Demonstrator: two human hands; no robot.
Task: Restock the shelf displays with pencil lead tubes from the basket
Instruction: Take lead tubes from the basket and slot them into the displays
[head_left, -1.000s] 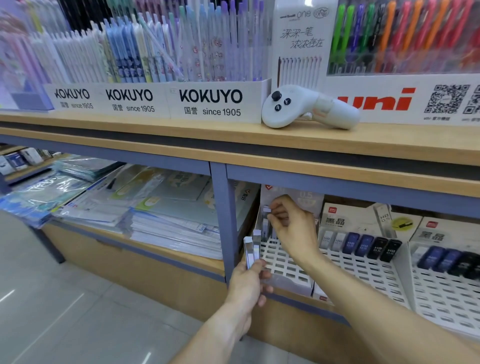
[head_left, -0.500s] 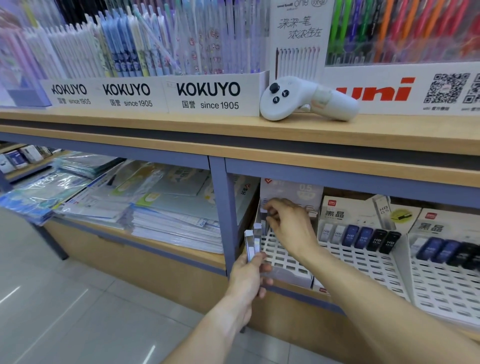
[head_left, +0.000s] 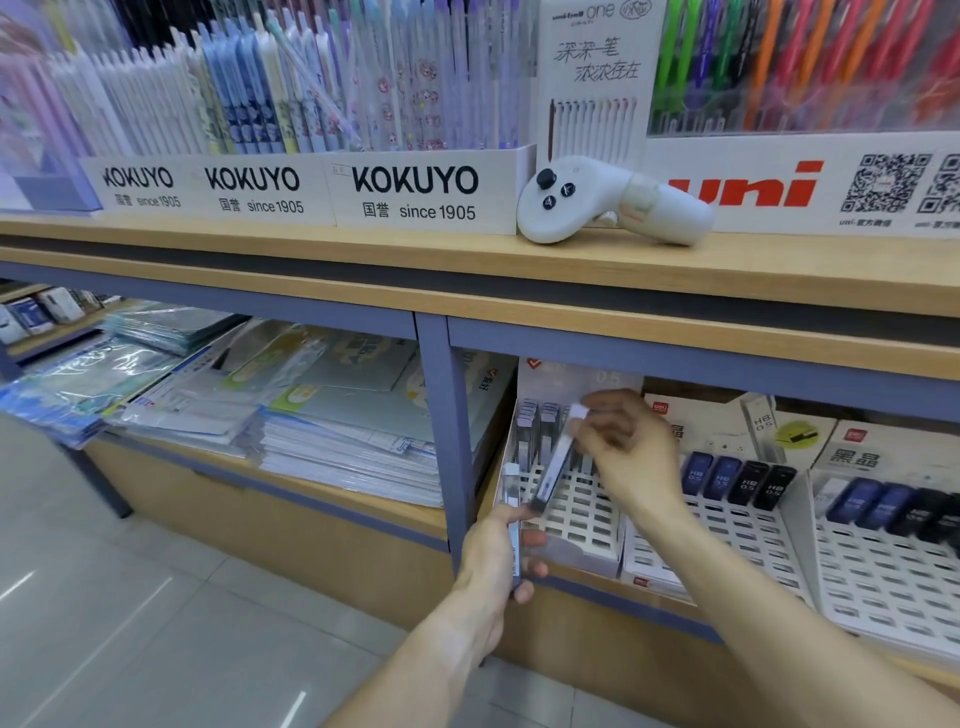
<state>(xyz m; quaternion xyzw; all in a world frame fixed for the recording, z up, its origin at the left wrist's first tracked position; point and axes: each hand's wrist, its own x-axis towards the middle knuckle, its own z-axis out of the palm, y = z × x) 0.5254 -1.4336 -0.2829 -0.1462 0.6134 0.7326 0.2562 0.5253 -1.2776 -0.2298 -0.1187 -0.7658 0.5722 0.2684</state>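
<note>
Right hand (head_left: 628, 457) pinches a slim clear lead tube with white cap (head_left: 555, 462) (tilted, blurred) over white slotted display tray (head_left: 582, 512); left hand (head_left: 498, 566) grips more clear tubes (head_left: 511, 512).

Far on the upper shelf, three white pen-box fronts (head_left: 415, 189) each read "KOKUYO 国誉 since 1905". Right of them a tall card (head_left: 597, 57) says "one" above "深深一笔 浓浓存在", and a white panel (head_left: 748, 187) shows red "uni" beside QR codes. Below, near my hands, lead tubes (head_left: 748, 483) read "HB 0.5"; a display box (head_left: 847, 460) reads "黑晶".
</note>
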